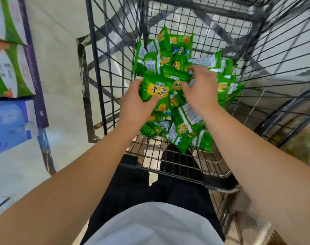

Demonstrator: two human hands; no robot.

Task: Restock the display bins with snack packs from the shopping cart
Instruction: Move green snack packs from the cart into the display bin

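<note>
Reaching into the shopping cart (115, 50), the left hand (134, 105) holds a green snack pack (155, 90), thumb curled over its face, while the right hand (200, 89) pinches another at 12 o'clock. Packs look light, crinkly, slippery; grasp across the body, gently.

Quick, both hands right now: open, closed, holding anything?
Left hand: grips a green snack pack.
Right hand: fingers curled on another pack in the cart; firm grip cannot be told.
</note>
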